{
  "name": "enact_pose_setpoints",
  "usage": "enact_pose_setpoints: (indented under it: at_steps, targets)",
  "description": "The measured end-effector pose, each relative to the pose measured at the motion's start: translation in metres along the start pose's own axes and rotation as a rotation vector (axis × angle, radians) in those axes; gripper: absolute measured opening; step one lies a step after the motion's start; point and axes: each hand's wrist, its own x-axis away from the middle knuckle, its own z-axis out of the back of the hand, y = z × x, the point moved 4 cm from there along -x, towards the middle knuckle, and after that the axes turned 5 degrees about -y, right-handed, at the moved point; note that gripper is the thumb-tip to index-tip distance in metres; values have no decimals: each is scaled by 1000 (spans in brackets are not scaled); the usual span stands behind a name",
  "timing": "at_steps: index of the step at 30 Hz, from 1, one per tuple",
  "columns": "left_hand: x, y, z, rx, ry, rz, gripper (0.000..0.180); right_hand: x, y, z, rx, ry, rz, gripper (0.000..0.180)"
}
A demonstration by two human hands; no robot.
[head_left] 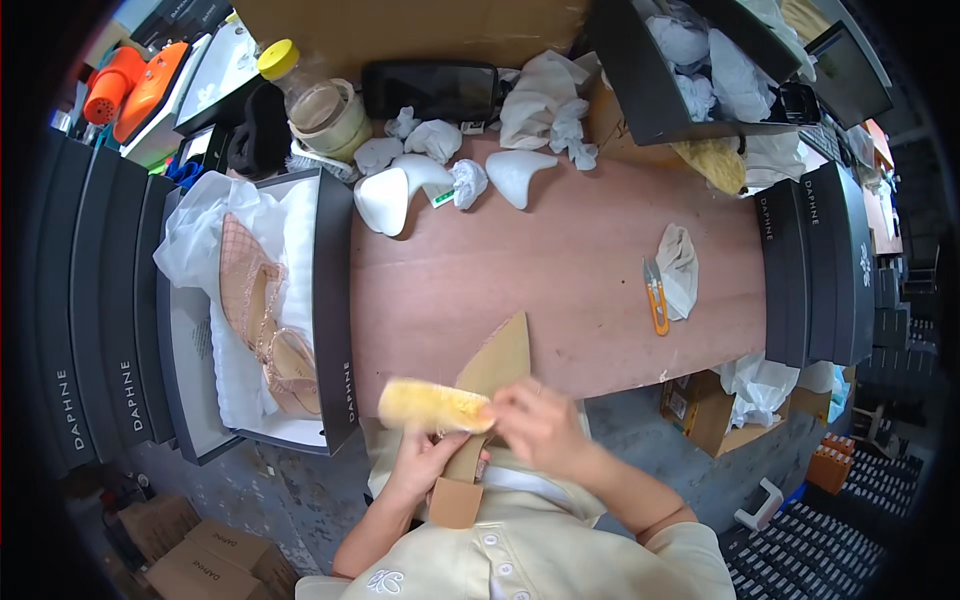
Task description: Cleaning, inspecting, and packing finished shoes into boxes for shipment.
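A shoe (505,358) is turned with its tan sole up and its toe pointing away from me, its block heel (455,503) close to my body. My left hand (418,465) is closed round the narrow middle of the shoe. Between the fingers of my right hand (540,425) is one end of a yellow fluffy cloth (435,404), smeared by motion and lying across the sole. Left of this, an open dark shoe box (333,310) holds a pinkish strappy shoe (255,300) on white padding, with tissue paper (215,225) bunched at its far end.
Orange-handled thread snips (656,300) lie beside a crumpled pale cloth (680,270) on the pinkish table (560,260). White shoe forms (518,178) and tissue balls line the back. Stacked dark boxes (810,270) flank both sides; a carton (700,415) with paper stands below right.
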Motion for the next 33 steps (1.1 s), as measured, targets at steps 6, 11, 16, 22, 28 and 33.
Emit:
enact_pose_setpoints:
  at_steps: [6,11,16,22,28,33]
  targets:
    - [4,0,-2,86,7,49,19,-38,51,36,139,84,-317,15]
    - [6,18,-14,169,-59,-124,12,-12,49,161,695,396,-472,41]
    - [-4,51,-56,517,-104,-441,13,26,-26,115,-143,350,-244,72]
    - [-13,62,-55,225,91,-778,16,30,-59,9,-1335,32,-529,90]
    - [50,111,-2,-1103,575,-977,36,26,-22,49,-1133,168,-396,70]
    - [85,148,86,-1172,1070,-679,66,17,-63,85,177,209,-284,42]
